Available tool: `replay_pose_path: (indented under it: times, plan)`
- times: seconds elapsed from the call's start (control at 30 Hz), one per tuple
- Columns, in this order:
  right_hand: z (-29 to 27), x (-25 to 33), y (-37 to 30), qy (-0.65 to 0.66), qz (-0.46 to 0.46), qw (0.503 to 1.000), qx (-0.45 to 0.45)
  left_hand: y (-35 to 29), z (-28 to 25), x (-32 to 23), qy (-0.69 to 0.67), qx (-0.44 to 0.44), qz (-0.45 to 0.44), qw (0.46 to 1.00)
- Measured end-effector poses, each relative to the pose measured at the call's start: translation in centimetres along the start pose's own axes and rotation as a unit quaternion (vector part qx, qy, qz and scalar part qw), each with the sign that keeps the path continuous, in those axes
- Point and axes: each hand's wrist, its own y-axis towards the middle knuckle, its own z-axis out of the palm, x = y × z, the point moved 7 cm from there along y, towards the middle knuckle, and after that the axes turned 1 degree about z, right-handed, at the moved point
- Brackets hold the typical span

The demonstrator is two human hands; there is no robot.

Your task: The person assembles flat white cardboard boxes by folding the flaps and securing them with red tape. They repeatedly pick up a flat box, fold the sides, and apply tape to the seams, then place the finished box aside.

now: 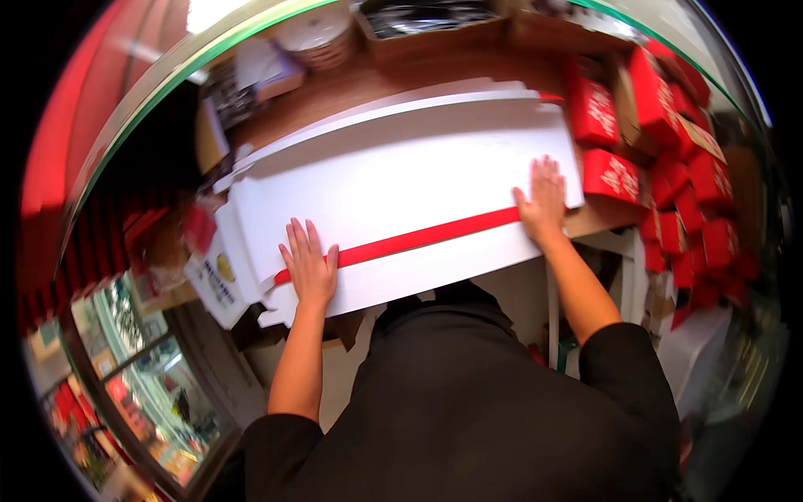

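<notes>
A large flat sheet of white cardboard lies on the wooden table, with a red strip running across it near its front edge. The sheet has cut, notched ends, and its near part hangs past the table's front. My left hand rests flat on its left part, fingers spread, over the red strip. On the right end my right hand presses flat, fingers stretched out, at the strip's other end. Neither hand grips anything. More white cardboard edges show beneath the sheet's far side.
Red boxes with white patterns are stacked at the right. Along the back stand an open carton with black contents and a stack of round tubs. A white printed bag hangs at the left, above a glass-paned cabinet.
</notes>
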Motion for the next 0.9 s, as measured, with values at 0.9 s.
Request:
replay_pose_path:
  times: [0.9]
  plan:
    - [-0.4,-1.0,0.3,0.038,0.014,0.999,-0.002,-0.4,-2.3,2.0,-0.007,-0.009,-0.031,0.999]
